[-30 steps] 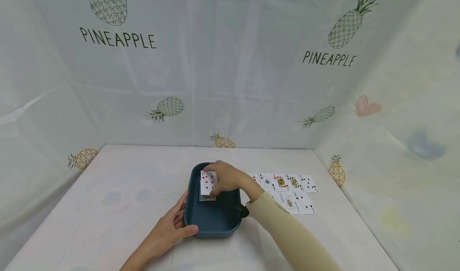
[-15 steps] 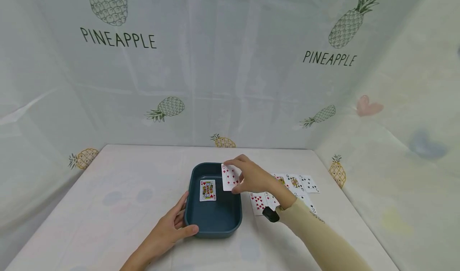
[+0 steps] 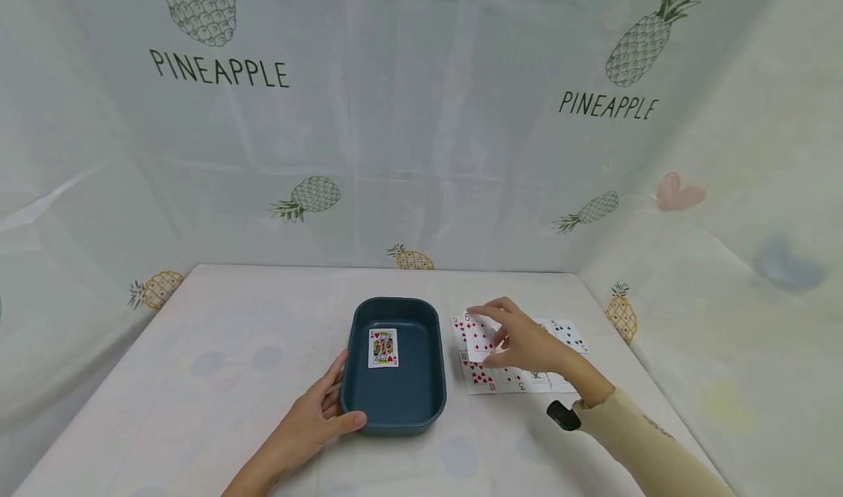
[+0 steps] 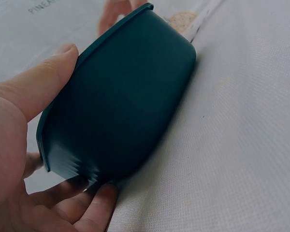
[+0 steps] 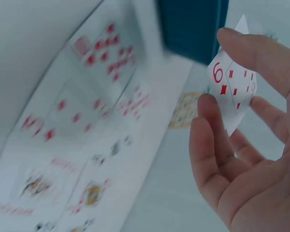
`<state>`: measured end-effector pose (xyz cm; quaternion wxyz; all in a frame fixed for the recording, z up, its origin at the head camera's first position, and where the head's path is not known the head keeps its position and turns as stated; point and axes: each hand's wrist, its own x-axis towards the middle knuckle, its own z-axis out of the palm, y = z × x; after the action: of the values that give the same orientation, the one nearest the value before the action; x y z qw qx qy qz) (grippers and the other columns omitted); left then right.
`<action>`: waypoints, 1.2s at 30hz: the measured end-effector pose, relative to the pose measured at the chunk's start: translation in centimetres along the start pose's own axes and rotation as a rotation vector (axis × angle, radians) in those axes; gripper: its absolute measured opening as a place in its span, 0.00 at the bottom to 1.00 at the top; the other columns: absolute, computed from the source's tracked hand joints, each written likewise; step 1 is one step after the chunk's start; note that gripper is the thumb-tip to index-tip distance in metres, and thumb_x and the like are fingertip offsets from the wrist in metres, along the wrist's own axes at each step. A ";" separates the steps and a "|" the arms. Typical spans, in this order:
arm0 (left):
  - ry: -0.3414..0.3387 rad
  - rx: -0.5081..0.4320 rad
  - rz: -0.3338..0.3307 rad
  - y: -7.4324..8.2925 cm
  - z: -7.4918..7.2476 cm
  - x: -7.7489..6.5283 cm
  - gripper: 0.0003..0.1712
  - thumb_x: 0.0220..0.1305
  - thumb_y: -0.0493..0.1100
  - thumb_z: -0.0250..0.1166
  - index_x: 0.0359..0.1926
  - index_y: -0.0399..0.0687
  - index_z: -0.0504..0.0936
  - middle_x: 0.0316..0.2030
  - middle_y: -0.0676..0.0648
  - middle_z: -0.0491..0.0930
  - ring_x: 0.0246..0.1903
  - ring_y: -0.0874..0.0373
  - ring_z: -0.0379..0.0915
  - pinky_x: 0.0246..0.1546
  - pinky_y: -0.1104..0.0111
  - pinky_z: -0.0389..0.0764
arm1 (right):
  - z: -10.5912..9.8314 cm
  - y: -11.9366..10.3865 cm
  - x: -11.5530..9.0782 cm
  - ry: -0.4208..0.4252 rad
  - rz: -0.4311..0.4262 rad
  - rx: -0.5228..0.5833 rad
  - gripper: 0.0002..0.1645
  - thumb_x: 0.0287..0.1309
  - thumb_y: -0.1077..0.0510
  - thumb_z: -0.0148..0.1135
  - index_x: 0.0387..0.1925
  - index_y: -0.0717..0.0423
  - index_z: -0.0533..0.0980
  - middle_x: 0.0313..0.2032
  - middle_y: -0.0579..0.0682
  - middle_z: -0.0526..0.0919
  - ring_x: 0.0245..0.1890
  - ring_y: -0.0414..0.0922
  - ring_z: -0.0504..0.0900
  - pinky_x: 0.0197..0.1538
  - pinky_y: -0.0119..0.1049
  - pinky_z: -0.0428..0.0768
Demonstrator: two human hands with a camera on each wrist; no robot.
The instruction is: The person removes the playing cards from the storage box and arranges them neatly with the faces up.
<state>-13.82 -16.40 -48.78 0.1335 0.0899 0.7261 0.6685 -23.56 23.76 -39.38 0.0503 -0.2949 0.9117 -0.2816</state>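
A dark blue plastic tray (image 3: pixel 435 402) with rounded corners stands mid-table, a king of hearts card (image 3: pixel 383 348) face up inside it. My left hand (image 3: pixel 316 416) grips its near left corner, thumb at the rim and fingers against the side and underside, as the left wrist view shows. To the right of the tray, my right hand (image 3: pixel 523 339) holds a six of diamonds card (image 3: pixel 478 336) by its edges between thumb and fingers. In the right wrist view this card is bowed, and it is above the cards laid out on the table.
Two rows of face-up playing cards lie right of the tray, partly hidden by the right hand. Among them are a ten of hearts (image 3: pixel 477 380) and a five of spades (image 3: pixel 569 334). A pineapple-print sheet (image 3: pixel 421 131) hangs behind the white table (image 3: pixel 276 336).
My right hand has carried the six of diamonds from above the king in the tray rightward to above the laid-out cards. The left hand has kept its grip on the tray.
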 end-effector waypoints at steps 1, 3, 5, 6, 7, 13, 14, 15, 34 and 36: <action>0.000 0.002 0.000 0.0 0.0 0.0 0.59 0.68 0.44 0.76 0.87 0.65 0.46 0.82 0.34 0.55 0.76 0.39 0.65 0.62 0.68 0.82 | -0.2 0.6 -0.6 0.000 0.000 0.003 0.53 0.54 0.61 0.83 0.78 0.49 0.68 0.68 0.59 0.67 0.42 0.44 0.83 0.46 0.39 0.88; -0.002 0.002 -0.001 0.0 0.0 0.0 0.59 0.68 0.44 0.76 0.87 0.65 0.46 0.82 0.34 0.54 0.75 0.39 0.65 0.61 0.68 0.82 | -0.7 1.7 -1.8 0.000 -0.001 0.006 0.53 0.54 0.61 0.83 0.78 0.51 0.67 0.67 0.60 0.68 0.43 0.46 0.83 0.46 0.42 0.88; -0.001 0.006 -0.001 0.1 0.0 0.1 0.59 0.68 0.44 0.76 0.87 0.65 0.47 0.82 0.34 0.55 0.75 0.39 0.66 0.61 0.68 0.82 | -1.2 2.8 -2.9 0.001 0.019 0.002 0.53 0.54 0.60 0.83 0.78 0.50 0.67 0.66 0.58 0.68 0.44 0.46 0.82 0.47 0.42 0.88; 0.000 0.009 0.000 0.1 0.0 0.1 0.59 0.68 0.44 0.76 0.87 0.65 0.47 0.82 0.34 0.55 0.75 0.39 0.66 0.61 0.68 0.82 | -1.5 3.3 -3.4 0.001 0.026 0.001 0.53 0.54 0.59 0.83 0.78 0.51 0.67 0.66 0.58 0.68 0.44 0.47 0.83 0.48 0.43 0.88; 0.002 0.014 0.001 0.1 0.0 0.1 0.59 0.68 0.44 0.76 0.87 0.65 0.47 0.81 0.33 0.55 0.75 0.39 0.66 0.61 0.68 0.82 | -1.8 3.8 -4.0 0.002 0.036 -0.003 0.53 0.54 0.59 0.83 0.78 0.51 0.67 0.66 0.57 0.68 0.44 0.47 0.83 0.48 0.42 0.88; 0.026 0.033 -0.007 0.2 0.0 0.1 0.59 0.66 0.45 0.77 0.87 0.65 0.48 0.81 0.34 0.57 0.74 0.40 0.68 0.62 0.67 0.82 | -4.1 6.3 -6.7 0.010 0.111 -0.030 0.53 0.53 0.58 0.84 0.77 0.53 0.67 0.66 0.57 0.69 0.45 0.47 0.83 0.46 0.35 0.87; 0.032 0.036 -0.010 0.2 0.1 0.1 0.59 0.66 0.45 0.77 0.87 0.65 0.49 0.81 0.34 0.58 0.74 0.40 0.68 0.62 0.67 0.83 | -4.5 6.6 -7.1 0.014 0.120 -0.034 0.53 0.53 0.58 0.84 0.77 0.54 0.67 0.66 0.58 0.69 0.45 0.47 0.83 0.46 0.35 0.87; 0.037 0.039 -0.011 0.2 0.1 0.2 0.59 0.66 0.46 0.77 0.87 0.65 0.49 0.80 0.34 0.58 0.74 0.40 0.68 0.62 0.67 0.82 | -4.8 7.0 -7.5 0.017 0.130 -0.039 0.52 0.53 0.58 0.85 0.77 0.54 0.68 0.67 0.58 0.69 0.45 0.46 0.84 0.45 0.35 0.86; 0.015 0.012 -0.014 0.0 0.1 0.1 0.59 0.68 0.45 0.76 0.87 0.65 0.47 0.81 0.34 0.55 0.75 0.39 0.65 0.62 0.68 0.82 | -6.8 13.9 -12.7 -0.052 0.255 -0.044 0.51 0.48 0.62 0.85 0.73 0.62 0.71 0.63 0.67 0.69 0.41 0.48 0.84 0.38 0.32 0.85; 0.015 0.014 -0.018 0.0 0.1 0.1 0.59 0.68 0.45 0.76 0.87 0.66 0.47 0.81 0.34 0.56 0.76 0.39 0.65 0.62 0.67 0.82 | -6.7 14.2 -12.9 -0.060 0.269 -0.063 0.50 0.48 0.62 0.85 0.72 0.62 0.72 0.64 0.68 0.69 0.41 0.47 0.83 0.37 0.31 0.84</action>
<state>-13.87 -16.30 -48.76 0.1332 0.0792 0.7326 0.6628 -21.94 43.76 -42.45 0.1054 -0.1797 0.9496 -0.2344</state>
